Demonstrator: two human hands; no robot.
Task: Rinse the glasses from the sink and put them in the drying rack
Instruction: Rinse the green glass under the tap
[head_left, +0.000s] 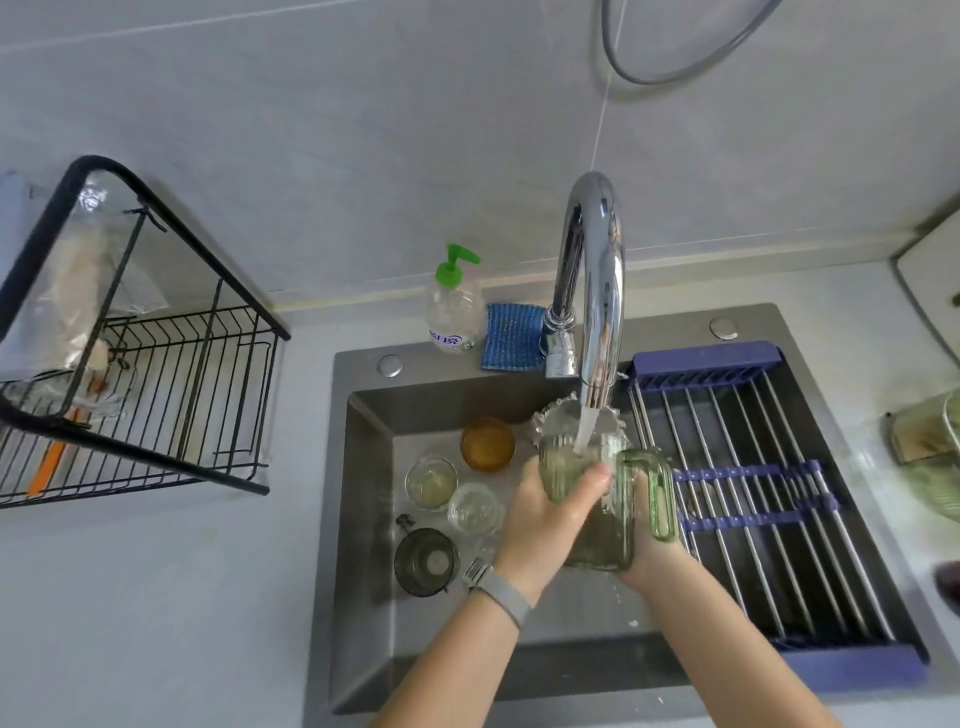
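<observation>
Risk first, biggest: green ribbed mug (597, 499) is wet glass, held under the running faucet (597, 291) over a hard grey sink (363, 467). Left hand (550, 514) wraps its near-left side, thumb over the rim; right hand (649, 551) sits under and behind the base, mostly hidden, so its finger closure cannot be confirmed, though it looks to be cupping the mug. A slip here likely drops it onto the glasses below.

Second: stream lands inside the mug mouth, just right of the thumb. Overfill means splash onto the bench (156, 597) and extra weight in a slick grip.

Third: mug handle (660, 499) points right, close to the roll-up rack (753, 493) lying across the sink's right half. A careless swing right could clip the bars.

Surroundings, large to small:
- black wire drying rack (171, 395) on the bench, far left, well apart from the sink; carrying there crosses open bench with dripping glass.
- scalloped clear glass (550, 421) right behind the mug, near the spout.
- amber glass (487, 443), two small clear glasses (431, 480) (474, 509) and dark glass (426, 561) sit left in the basin, still waiting.
- soap bottle (453, 306) and blue sponge (511, 338) on the far sink edge, out of the way.
</observation>
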